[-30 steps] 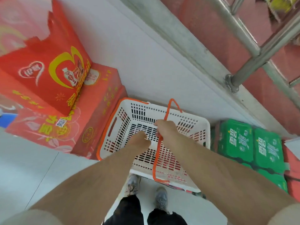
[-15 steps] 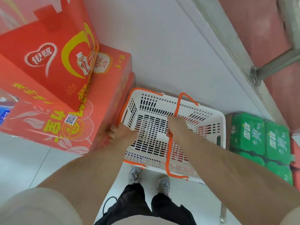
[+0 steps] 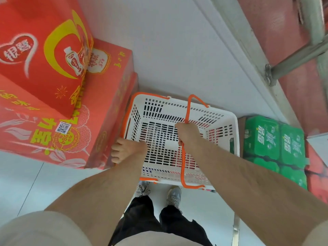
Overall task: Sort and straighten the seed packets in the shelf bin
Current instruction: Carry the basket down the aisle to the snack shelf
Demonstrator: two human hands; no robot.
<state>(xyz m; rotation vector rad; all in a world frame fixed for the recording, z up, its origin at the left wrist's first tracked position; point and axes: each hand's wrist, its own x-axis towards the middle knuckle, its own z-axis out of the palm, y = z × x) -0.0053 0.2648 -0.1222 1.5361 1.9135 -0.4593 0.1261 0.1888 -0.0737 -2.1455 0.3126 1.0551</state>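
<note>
Oddly, no seed packets show anywhere; the thing in hand is a white slotted plastic basket with an orange rim, held above the floor between a stack of red cartons on the left and green drink packs on the right, close to the white shelf front on the far side. Nothing can be seen lying in it, so I judge it light, stiff and a little springy, easy to swing and apt to tip if held by one handle only. The right hand has its fingers curled round that orange handle at mid-span, which is the balanced place to carry from. The left hand grips the near left rim, fingers wrapped over the outer edge, steadying it. Thin slotted walls could flex or crack under a hard squeeze, so rim and handle look the safer holds. Below, two patterned shoes stand on pale floor.
</note>
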